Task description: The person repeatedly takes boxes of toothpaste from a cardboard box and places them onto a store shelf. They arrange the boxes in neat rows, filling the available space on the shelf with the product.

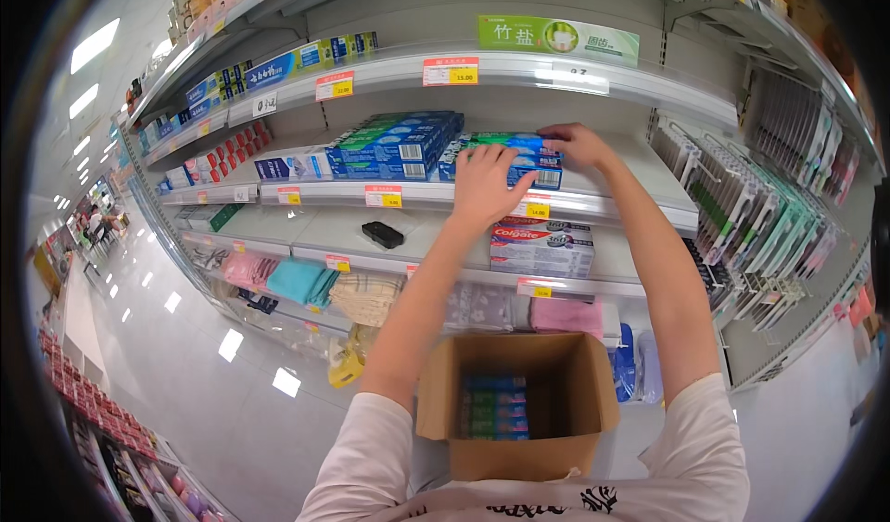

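Note:
On the middle shelf stands a small stack of blue and green toothpaste boxes (540, 170). My left hand (489, 184) is over their front, fingers across the top and thumb against the front side. At their right end, my right hand (577, 145) has its bent fingers closed on the top corner; some fingertips are hidden. Just left is a taller stack of similar toothpaste boxes (394, 146). Below my hands, an open cardboard box (514, 457) holds several more blue and green toothpaste boxes (498, 409) along its left side.
A shelf below carries purple-white toothpaste cartons (542, 248) and a black object (382, 235). Folded towels (304, 281) lie lower down. Toothbrush packs (742, 197) hang on hooks at right. The shelf above holds a green carton (558, 38). A tiled aisle floor (199, 313) stretches left.

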Demonstrator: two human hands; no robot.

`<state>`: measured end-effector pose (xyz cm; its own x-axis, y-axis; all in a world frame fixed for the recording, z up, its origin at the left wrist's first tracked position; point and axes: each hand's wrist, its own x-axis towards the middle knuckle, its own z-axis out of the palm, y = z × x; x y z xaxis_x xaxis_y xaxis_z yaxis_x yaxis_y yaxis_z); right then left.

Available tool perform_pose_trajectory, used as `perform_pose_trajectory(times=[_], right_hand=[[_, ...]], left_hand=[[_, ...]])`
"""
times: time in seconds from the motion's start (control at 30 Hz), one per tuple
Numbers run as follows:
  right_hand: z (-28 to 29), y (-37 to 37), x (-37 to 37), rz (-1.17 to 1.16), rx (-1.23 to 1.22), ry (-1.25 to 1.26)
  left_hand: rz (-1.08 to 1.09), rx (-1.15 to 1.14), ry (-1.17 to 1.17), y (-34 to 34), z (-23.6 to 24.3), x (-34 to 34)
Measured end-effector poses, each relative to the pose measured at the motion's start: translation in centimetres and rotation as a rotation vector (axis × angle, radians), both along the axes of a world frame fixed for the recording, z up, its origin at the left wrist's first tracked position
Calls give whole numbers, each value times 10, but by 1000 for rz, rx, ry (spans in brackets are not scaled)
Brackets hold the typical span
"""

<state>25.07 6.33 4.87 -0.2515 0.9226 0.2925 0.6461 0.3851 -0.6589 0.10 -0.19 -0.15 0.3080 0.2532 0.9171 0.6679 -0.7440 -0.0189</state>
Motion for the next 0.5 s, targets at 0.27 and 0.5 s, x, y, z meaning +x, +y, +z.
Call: perform_pose_trajectory(times=[0.27,0.5], right_hand=[[-26,17,-5,122,-36,180],[-24,28,8,73,260,45]], left_hand=[[-18,34,-23,2,-5,-6],[-61,-76,-25,5,2,-3]])
